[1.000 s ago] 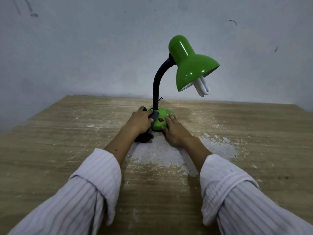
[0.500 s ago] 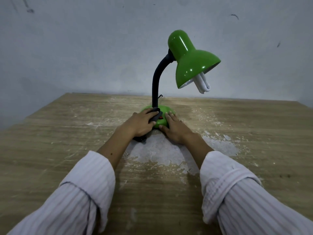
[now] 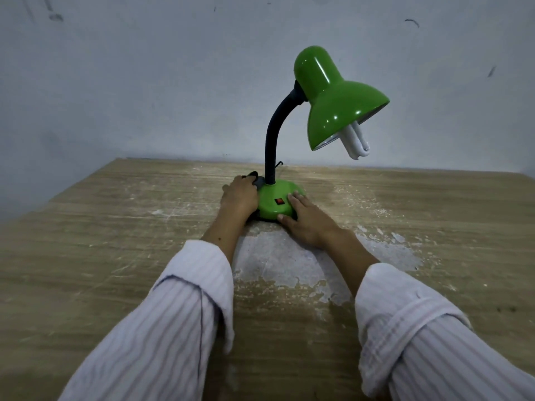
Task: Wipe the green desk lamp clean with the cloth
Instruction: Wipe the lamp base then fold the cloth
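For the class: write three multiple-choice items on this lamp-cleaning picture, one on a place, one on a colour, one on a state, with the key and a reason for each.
1. Where does the dark cloth lie?
A. over the shade
B. at the left side of the lamp base
C. on a sleeve

2. What colour is the switch on the base?
A. red
B. white
C. blue

3. How does the right hand lie?
A. fist in the air
B. pinching the bulb
C. fingers straight on the base

Key: B, the cloth shows under the left hand beside the neck; A, a red patch sits on the green front; C, straight fingers rest on the base's right side.
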